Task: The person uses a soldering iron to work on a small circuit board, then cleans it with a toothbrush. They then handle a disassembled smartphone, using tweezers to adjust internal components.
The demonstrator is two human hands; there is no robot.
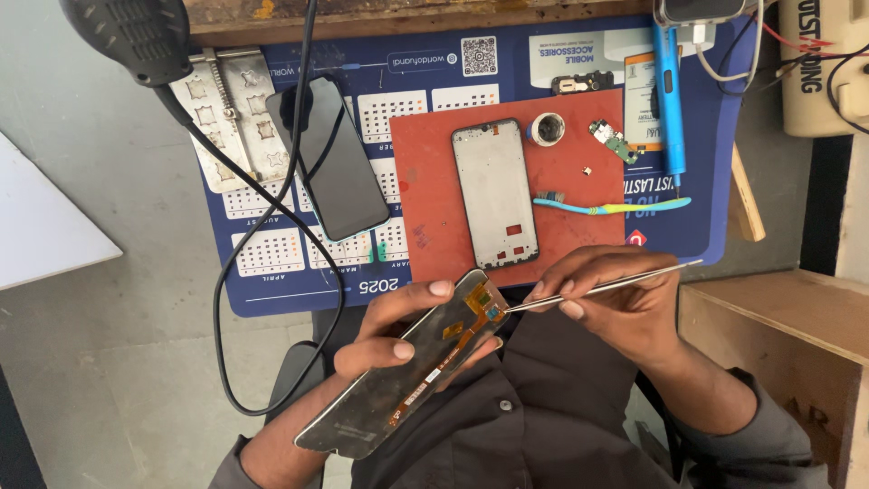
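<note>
The left hand (pixel 398 330) fingers grip a phone screen (pixel 407 367); the right hand (pixel 615 290) fingers pinch tweezers (pixel 602 286), tip touching its connector just beyond the left fingertips.

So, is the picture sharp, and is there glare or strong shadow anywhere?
Head view: even, soft light with only faint shadows; the phone screen in the left hand and the tweezers in the right hand look sharp; the dark phone shows mild reflection.

Red mat (pixel 425 195) bare at left, phone frame (pixel 495 192) mid-mat, toothbrush (pixel 611 206) and cup (pixel 547 129) crowding right.
</note>
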